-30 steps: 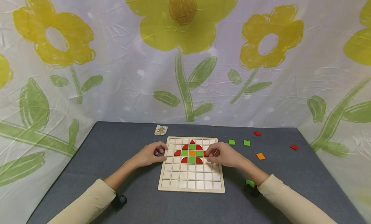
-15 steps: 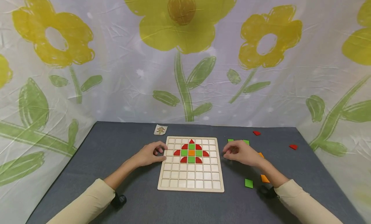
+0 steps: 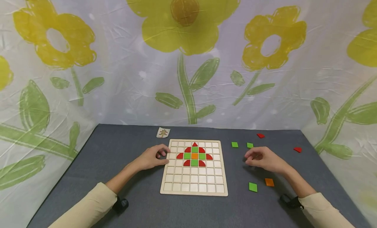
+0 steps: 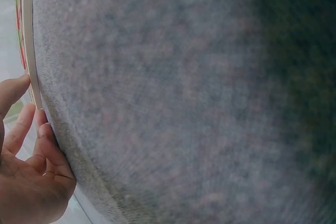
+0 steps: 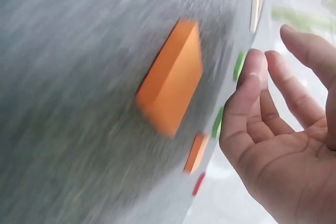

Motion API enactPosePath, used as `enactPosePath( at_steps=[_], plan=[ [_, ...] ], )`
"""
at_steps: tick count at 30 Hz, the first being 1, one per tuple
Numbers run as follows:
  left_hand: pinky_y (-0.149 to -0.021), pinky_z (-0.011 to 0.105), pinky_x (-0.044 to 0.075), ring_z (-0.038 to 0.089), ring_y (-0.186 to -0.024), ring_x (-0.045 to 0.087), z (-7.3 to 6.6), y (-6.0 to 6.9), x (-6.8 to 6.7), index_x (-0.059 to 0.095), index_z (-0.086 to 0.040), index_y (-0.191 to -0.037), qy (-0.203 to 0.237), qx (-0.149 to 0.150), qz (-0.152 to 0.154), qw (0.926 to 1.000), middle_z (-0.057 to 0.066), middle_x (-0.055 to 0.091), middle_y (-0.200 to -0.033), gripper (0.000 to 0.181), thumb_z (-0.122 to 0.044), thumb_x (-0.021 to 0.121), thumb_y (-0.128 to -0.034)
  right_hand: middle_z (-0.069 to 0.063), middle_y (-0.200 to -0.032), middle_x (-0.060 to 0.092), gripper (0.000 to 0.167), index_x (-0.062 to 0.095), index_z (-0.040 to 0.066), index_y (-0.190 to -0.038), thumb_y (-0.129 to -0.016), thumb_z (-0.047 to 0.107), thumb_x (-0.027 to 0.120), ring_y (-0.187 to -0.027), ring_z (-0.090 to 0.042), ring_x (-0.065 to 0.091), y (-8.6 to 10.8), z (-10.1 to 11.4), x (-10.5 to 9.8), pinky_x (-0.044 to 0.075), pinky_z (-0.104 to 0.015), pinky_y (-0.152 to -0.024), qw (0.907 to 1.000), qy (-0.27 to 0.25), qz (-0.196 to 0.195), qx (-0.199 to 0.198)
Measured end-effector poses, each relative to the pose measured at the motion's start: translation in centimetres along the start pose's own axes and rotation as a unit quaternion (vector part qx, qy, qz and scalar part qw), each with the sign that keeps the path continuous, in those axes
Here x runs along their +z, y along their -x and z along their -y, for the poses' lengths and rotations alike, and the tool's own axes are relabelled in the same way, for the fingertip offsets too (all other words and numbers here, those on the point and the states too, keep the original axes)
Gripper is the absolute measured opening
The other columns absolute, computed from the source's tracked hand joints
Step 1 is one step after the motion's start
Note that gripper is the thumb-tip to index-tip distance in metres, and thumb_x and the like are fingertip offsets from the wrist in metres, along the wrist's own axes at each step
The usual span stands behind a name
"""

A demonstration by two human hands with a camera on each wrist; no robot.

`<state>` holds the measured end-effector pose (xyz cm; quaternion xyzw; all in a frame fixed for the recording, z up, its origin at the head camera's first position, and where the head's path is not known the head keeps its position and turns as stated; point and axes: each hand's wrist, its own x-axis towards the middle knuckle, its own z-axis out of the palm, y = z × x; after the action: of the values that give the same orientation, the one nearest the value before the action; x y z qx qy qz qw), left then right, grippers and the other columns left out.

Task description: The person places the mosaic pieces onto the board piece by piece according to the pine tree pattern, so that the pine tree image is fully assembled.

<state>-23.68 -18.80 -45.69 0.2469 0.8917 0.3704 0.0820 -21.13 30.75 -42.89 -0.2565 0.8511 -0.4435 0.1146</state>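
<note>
A light wooden grid board (image 3: 193, 180) lies on the table. Its upper cells hold green square tiles (image 3: 194, 162), red quarter-round tiles (image 3: 209, 156), a red triangle (image 3: 194, 144) and an orange square (image 3: 194, 156). My left hand (image 3: 151, 157) rests its thumb and fingertips on the board's left edge, seen also in the left wrist view (image 4: 31, 166). My right hand (image 3: 265, 158) hovers right of the board, fingers loosely bent, holding nothing. An orange tile (image 5: 178, 77) and a farther orange tile (image 5: 196, 153) appear in the right wrist view; my right hand hides the farther one in the head view.
Green tiles (image 3: 234, 144) lie beyond my right hand, with red tiles (image 3: 297, 149) farther right and back. Nearer me lie a green tile (image 3: 253, 187) and an orange tile (image 3: 269, 182). A small pattern card (image 3: 163, 132) lies behind the board. A flowered cloth (image 3: 126, 74) hangs behind the table.
My right hand has let go of a red quarter-round tile at the right of the pattern and moved right, off the board, over the loose tiles. My left hand stays at the board's edge.
</note>
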Motion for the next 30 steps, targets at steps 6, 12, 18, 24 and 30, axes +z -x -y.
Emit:
enactPosePath(
  at_steps=[6, 12, 18, 24, 30],
  plan=[
    [-0.078, 0.041, 0.044, 0.019, -0.084, 0.053, 0.0, 0.0, -0.2, 0.064, -0.007, -0.12, -0.003, 0.002, -0.001, 1.0, 0.004, 0.058, -0.1, 0.033, -0.015, 0.078, -0.0917, -0.012, -0.099, 0.067, 0.021, 0.067, -0.004, -0.113, -0.096, 0.007, 0.072, -0.085, -0.028, 0.067, 2.4, -0.7, -1.2, 0.055, -0.031, -0.074, 0.9999, -0.009, -0.006, -0.012],
    [-0.078, 0.041, 0.044, 0.018, -0.084, 0.053, 0.2, 0.1, -0.2, 0.064, -0.007, -0.121, -0.002, 0.006, 0.003, 1.0, 0.004, 0.058, -0.101, 0.033, -0.016, 0.078, -0.0924, -0.02, -0.103, 0.066, 0.024, 0.064, -0.007, -0.116, -0.095, 0.003, 0.071, -0.087, -0.023, 0.068, 4.5, -1.5, -1.7, 0.056, -0.032, -0.074, 0.999, -0.029, 0.0, -0.033],
    [-0.078, 0.041, 0.045, 0.019, -0.085, 0.053, 0.1, 0.1, -0.1, 0.063, -0.007, -0.122, 0.0, 0.006, 0.007, 1.0, 0.005, 0.059, -0.102, 0.033, -0.016, 0.077, -0.0929, -0.022, -0.109, 0.066, 0.031, 0.063, -0.007, -0.12, -0.093, 0.003, 0.074, -0.09, -0.02, 0.066, 6.4, -2.1, -1.7, 0.056, -0.031, -0.073, 0.9989, -0.019, 0.003, -0.043],
    [-0.078, 0.041, 0.044, 0.019, -0.085, 0.053, -0.1, 0.1, -0.2, 0.063, -0.006, -0.121, -0.002, -0.001, 0.006, 1.0, 0.004, 0.059, -0.101, 0.033, -0.015, 0.078, -0.0925, -0.018, -0.115, 0.065, 0.039, 0.063, -0.003, -0.123, -0.088, 0.006, 0.08, -0.094, -0.021, 0.063, 7.6, -2.3, -1.3, 0.055, -0.032, -0.072, 0.9993, -0.012, 0.001, -0.035],
    [-0.078, 0.041, 0.044, 0.02, -0.084, 0.052, -0.2, 0.2, -0.2, 0.063, -0.006, -0.122, -0.003, -0.003, 0.005, 1.0, 0.005, 0.059, -0.101, 0.033, -0.014, 0.077, -0.0927, -0.013, -0.113, 0.066, 0.041, 0.065, 0.001, -0.119, -0.084, 0.009, 0.085, -0.092, -0.019, 0.061, 8.1, -2.2, -0.5, 0.053, -0.03, -0.067, 0.9991, 0.008, -0.011, -0.04]
  ],
)
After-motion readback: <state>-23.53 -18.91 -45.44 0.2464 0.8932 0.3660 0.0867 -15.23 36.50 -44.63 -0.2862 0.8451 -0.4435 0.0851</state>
